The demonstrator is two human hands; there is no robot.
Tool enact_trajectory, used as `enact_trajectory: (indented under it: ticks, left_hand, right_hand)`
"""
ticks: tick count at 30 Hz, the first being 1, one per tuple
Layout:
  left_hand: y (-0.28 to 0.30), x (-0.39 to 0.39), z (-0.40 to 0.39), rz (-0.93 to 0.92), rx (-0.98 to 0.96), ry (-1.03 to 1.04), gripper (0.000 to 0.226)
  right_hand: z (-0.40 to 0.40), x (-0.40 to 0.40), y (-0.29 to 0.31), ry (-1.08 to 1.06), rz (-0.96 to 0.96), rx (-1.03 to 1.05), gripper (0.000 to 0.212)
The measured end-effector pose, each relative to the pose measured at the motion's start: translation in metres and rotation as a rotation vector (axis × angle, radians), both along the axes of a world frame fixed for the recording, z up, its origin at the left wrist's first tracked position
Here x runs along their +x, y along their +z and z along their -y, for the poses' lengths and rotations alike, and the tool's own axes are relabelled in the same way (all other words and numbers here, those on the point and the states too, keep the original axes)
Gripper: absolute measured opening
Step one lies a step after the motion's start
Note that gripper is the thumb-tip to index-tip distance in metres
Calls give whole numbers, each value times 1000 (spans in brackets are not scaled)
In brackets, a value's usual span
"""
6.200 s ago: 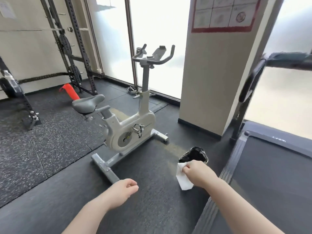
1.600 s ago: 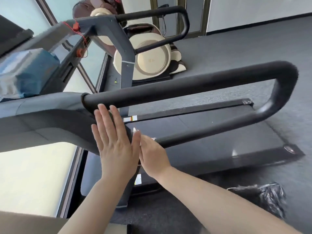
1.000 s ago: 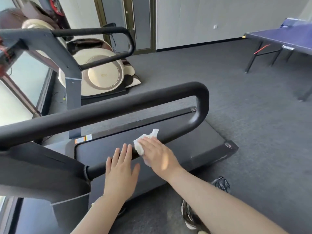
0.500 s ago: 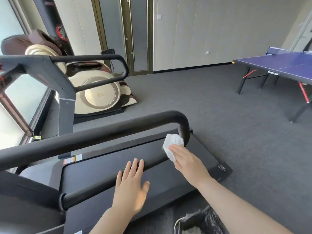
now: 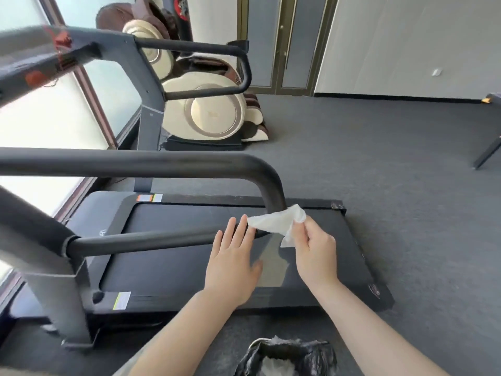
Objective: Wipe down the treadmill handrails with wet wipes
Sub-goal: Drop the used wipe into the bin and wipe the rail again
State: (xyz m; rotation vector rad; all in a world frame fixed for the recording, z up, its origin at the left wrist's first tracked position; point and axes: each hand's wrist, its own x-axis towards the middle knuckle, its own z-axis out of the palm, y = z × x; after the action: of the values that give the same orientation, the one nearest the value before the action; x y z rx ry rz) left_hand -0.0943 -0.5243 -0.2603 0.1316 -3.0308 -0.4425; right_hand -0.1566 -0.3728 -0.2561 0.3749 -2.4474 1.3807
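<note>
The near black handrail (image 5: 151, 162) of the treadmill (image 5: 189, 267) loops from an upper bar round a bend to a lower bar (image 5: 151, 241). My right hand (image 5: 314, 253) pinches a crumpled white wet wipe (image 5: 276, 222) against the bottom of the bend. My left hand (image 5: 233, 263) lies flat with straight fingers, its fingertips at the lower bar just left of the wipe. The far handrail (image 5: 206, 50) stands behind, on the other side of the belt.
A black bin bag (image 5: 287, 356) with white wipes inside sits on the floor below my arms. A cream and brown massage chair (image 5: 208, 109) stands beyond the treadmill by the window. A table leg (image 5: 488, 150) shows at the right edge. Grey carpet stretches to the right.
My right hand has slid the wipe along the lower bar from the post end out to the bend. My left hand followed along the bar. The camera tilted back down.
</note>
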Motion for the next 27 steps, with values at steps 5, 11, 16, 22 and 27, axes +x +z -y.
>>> enact_trajectory:
  ticks: [5,11,16,22,27]
  left_hand:
    - [-15,31,-15,53,26,131,76]
    - [-52,95,-24,438,167,420,58]
    - [-65,149,-37,606,322,679,53]
    - [-93,217,-94,672,413,903,47]
    - [-109,233,-165,622,469,1051,35]
  right_hand:
    - [-7,-5,-19,171,119,125,44]
    - [-1,21,-49,485,261,459,37]
    - [-2,28,-68,710,304,709,42]
    - [-43,33,-71,916,225,860,37]
    - [-94,32,-73,1021,182,1003,36]
